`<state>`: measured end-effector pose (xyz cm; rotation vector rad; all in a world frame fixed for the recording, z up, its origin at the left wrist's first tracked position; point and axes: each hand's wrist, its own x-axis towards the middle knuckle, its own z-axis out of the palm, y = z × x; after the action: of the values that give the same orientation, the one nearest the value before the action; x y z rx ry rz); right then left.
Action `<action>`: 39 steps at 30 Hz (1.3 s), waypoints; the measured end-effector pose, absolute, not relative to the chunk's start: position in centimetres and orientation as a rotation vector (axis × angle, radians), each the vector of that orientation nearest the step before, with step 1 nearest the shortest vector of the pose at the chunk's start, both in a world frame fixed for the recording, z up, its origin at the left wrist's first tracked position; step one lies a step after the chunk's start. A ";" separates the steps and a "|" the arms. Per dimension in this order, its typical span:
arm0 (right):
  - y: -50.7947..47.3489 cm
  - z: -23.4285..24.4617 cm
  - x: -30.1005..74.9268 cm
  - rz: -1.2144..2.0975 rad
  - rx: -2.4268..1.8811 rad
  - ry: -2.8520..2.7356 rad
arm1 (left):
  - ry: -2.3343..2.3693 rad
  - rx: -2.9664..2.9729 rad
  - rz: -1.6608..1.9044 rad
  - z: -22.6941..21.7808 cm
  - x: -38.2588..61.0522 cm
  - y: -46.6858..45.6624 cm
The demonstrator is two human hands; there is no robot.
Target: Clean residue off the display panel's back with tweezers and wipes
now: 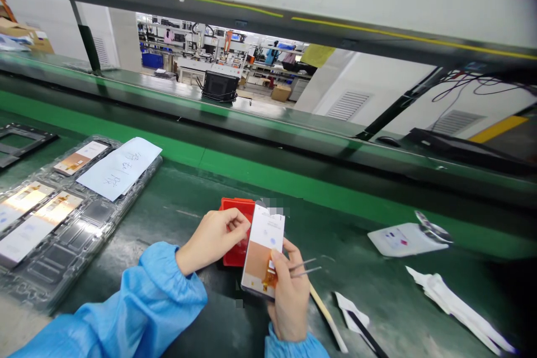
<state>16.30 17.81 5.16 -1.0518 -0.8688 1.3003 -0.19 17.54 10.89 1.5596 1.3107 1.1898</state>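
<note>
My right hand grips a phone screen, its thumb lying on the brown lower half near a flex cable. The screen is tilted up; its upper part is white with printed marks. A pair of metal tweezers sticks out to the right from between the same hand's fingers. Close to the screen's upper left edge, my left hand is closed, with thumb and forefinger pinched together. Anything between those fingertips is too small or hidden to make out. Behind both hands sits a red box, partly covered by them.
On the left, a clear plastic tray holds several phone screens and a handwritten paper. A black frame lies beyond it. To the right are a white bottle, crumpled white wipes and a pale stick-like tool.
</note>
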 end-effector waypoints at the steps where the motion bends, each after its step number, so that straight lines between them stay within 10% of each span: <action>1: 17.8 5.2 16.3 1.302 -1.052 -0.871 | 1.299 1.545 1.188 10.9 -0.2 17.6; 39: 17.8 5.4 16.2 1.297 -1.045 -0.877 | 1.004 1.182 1.167 9.9 0.2 18.0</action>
<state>16.23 17.80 5.37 -1.0447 -0.8765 1.2974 0.22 18.02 9.90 1.1825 1.0045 1.1673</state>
